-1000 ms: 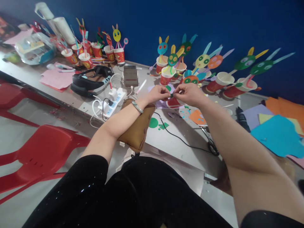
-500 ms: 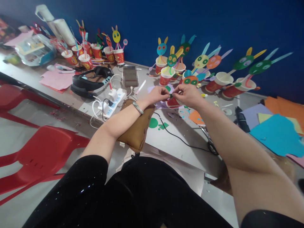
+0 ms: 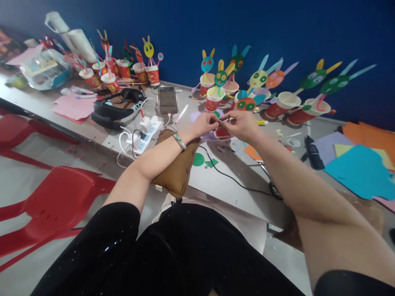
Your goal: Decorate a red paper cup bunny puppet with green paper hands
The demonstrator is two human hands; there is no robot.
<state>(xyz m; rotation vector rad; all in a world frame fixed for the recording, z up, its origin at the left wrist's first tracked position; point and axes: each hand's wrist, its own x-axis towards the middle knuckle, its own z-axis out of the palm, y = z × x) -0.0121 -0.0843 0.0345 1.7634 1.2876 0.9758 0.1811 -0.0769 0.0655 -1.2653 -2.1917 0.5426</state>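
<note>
My left hand (image 3: 206, 125), with a bracelet (image 3: 179, 141) on its wrist, is closed in a pinch at the middle of the table. Its fingertips meet those of my right hand (image 3: 241, 124), which is pinched too. Between them is a tiny piece of green paper, mostly hidden by the fingers now. Just below the fingertips stands a red paper cup (image 3: 222, 132), partly covered by my right hand. Beneath it lies a sheet of purple paper (image 3: 208, 136). Green paper cutouts (image 3: 198, 159) lie nearer to me.
Red cups with paper rabbit-like figures (image 3: 258, 79) line the blue wall. A brown cushion (image 3: 173, 172) sits under my left forearm, beside a power strip (image 3: 151, 133) and black headset (image 3: 115, 107). A black cable (image 3: 228, 176) runs toward scissors (image 3: 270, 176). Coloured sheets (image 3: 359, 170) lie at right.
The fingertips of both hands have come closer together, and the green piece shows less between them. The whole view has shifted slightly.
</note>
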